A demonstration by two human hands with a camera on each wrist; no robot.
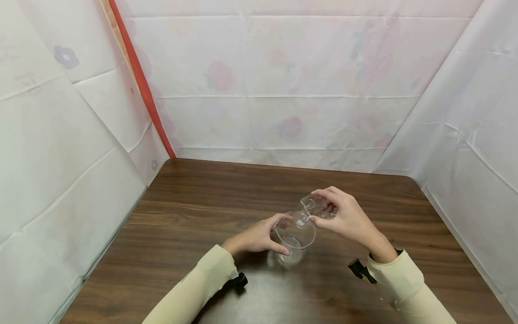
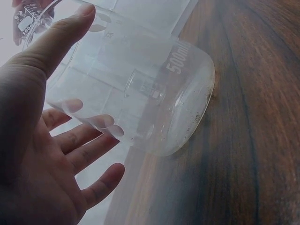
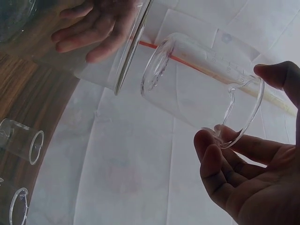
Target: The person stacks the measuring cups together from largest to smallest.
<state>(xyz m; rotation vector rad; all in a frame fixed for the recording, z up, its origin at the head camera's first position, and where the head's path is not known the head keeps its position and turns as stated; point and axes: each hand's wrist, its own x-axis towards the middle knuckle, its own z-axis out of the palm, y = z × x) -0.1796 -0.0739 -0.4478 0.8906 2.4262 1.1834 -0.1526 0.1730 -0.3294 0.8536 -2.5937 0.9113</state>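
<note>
A large clear glass beaker, marked 500 ml in the left wrist view, stands on the brown table. My left hand grips its side, thumb on the near wall and fingers round the far one. A smaller glass beaker is pinched at its rim between the thumb and fingers of my right hand. It is held tilted close beside the large beaker's rim. Through the large beaker's glass, another small beaker shows in the left wrist view.
At the left of the right wrist view, a small glass beaker stands on the wooden table, with a second glass rim near it. White patterned sheets wall in the back and both sides. A red strip runs down the back left corner.
</note>
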